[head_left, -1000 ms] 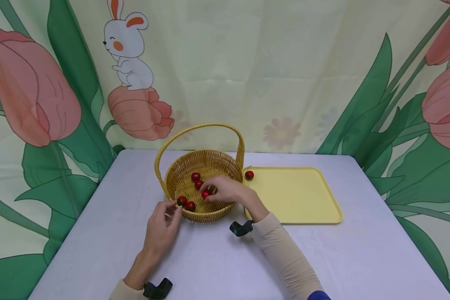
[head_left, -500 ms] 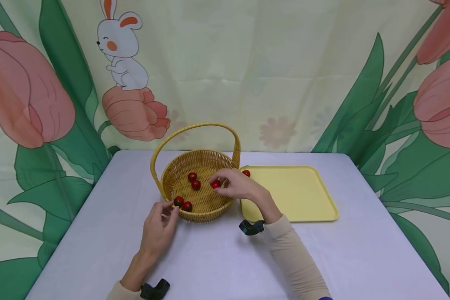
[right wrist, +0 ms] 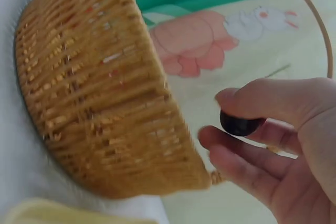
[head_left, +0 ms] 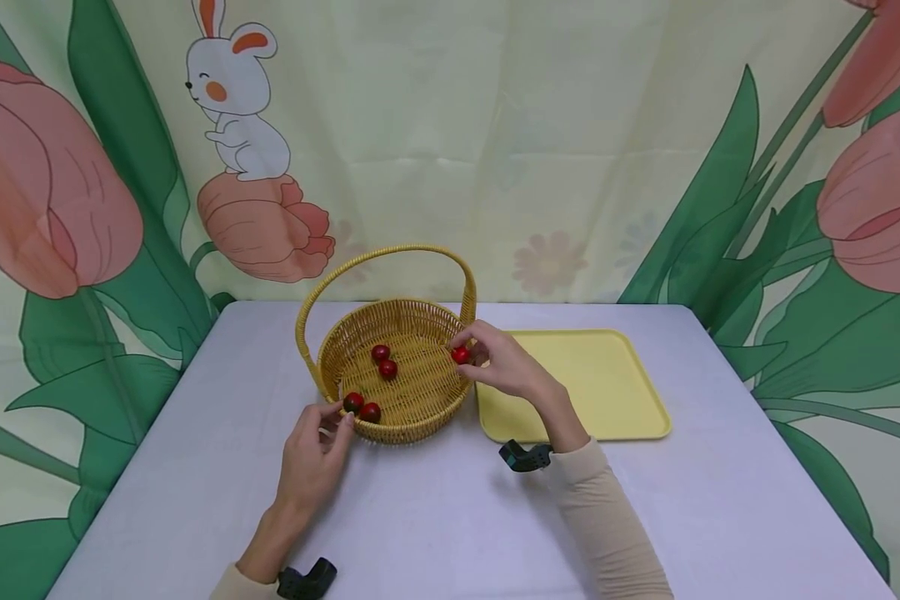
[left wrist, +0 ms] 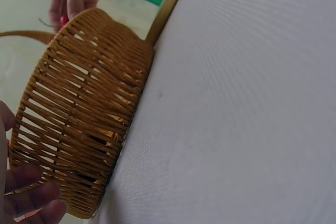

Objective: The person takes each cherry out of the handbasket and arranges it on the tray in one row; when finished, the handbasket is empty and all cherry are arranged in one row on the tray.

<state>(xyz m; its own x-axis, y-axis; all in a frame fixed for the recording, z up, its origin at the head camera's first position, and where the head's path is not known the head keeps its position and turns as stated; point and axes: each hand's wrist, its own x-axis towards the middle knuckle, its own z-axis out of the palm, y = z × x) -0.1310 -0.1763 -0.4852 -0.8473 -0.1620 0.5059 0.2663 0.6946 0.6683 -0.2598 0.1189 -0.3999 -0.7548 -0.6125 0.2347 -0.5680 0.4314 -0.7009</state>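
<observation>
"Four cherries (head_left: pixel 387 369) lie in the basket (head_left: pixel 408 431): one pair on the left of its floor, the other by the near left rim. Where's the fifth?"

"The fifth cherry (head_left: pixel 461 355) is at the right rim, pinched between the thumb and fingers of the right hand (head_left: pixel 502 360)."

"And the left hand (head_left: pixel 315 458)?"

"Its thumb and forefinger grip the basket's near left rim, right beside that near pair."

"What could go wrong?"

"The cherry looks round and smooth, so a loose pinch might let it slip, back into the basket or down onto the bench (head_left: pixel 435 517). Knuckles catching the rim could jog the basket and set the others rolling. A twitch of the left fingers might nudge the near pair too."

"Anything in the way?"

"The tall handle (head_left: pixel 412 247) arches over the basket, and its right foot comes down just beyond the right fingers, so they could knock it. The yellow tray (head_left: pixel 577 387) lies on the right, its near left part under the forearm; the hand hides its far left corner, so I can't tell what's there. A printed curtain (head_left: pixel 435 125) hangs behind the bench."
</observation>
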